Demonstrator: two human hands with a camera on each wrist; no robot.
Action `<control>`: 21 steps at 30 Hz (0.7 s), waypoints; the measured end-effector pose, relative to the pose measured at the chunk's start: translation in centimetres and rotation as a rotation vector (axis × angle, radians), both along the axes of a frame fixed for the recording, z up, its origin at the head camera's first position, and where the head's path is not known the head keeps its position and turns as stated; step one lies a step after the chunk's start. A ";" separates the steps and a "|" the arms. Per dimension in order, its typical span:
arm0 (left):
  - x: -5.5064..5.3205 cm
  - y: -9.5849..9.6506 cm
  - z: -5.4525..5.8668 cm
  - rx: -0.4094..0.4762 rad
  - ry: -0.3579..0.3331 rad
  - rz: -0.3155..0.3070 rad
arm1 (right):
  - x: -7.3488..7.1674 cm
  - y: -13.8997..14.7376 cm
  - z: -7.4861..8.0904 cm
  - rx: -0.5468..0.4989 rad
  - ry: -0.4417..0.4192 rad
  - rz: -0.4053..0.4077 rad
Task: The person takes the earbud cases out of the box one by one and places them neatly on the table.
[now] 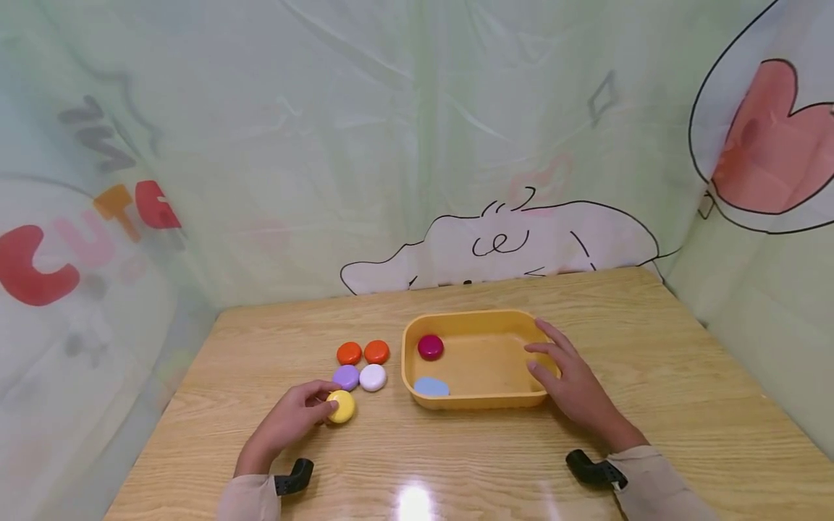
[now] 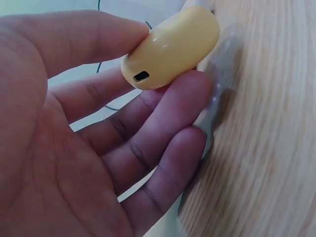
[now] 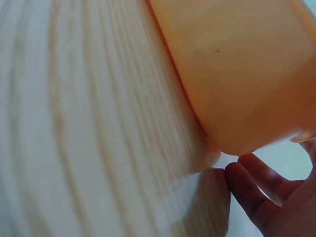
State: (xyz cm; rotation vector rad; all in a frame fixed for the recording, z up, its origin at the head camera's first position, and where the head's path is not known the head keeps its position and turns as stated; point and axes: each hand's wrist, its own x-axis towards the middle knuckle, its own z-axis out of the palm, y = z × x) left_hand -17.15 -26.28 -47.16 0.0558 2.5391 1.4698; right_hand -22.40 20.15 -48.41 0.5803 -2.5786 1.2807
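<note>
My left hand (image 1: 296,416) pinches a glossy yellow round puck (image 1: 342,407) between thumb and fingers, just above the tabletop. In the left wrist view a small dark slot marks the side of the yellow puck (image 2: 173,49). Beyond it lie a purple puck (image 1: 347,377), partly behind the fingers, and a white puck (image 1: 373,378). Over the right end of a yellow-orange tray (image 1: 482,401) is my right hand (image 1: 576,387), its fingers loosely spread across the rim. The right wrist view has lower fingers (image 3: 247,190) close to the tray's outer wall.
Two orange-red pucks, one left (image 1: 349,353) and one right (image 1: 376,352), sit behind the purple and white ones. Inside the tray are a crimson puck (image 1: 431,347) and a light-blue piece (image 1: 431,386). Printed curtains (image 1: 313,159) surround the wooden table (image 1: 482,463).
</note>
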 end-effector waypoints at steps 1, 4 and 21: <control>0.1 0.0 0.0 -0.011 0.005 0.016 | 0.0 0.0 0.0 -0.002 0.002 0.000; 0.2 -0.1 0.0 -0.051 0.018 0.072 | 0.1 0.0 0.0 -0.004 0.005 -0.004; -0.1 0.6 -0.6 -0.180 0.025 0.200 | -0.1 0.0 -0.2 0.009 0.009 -0.005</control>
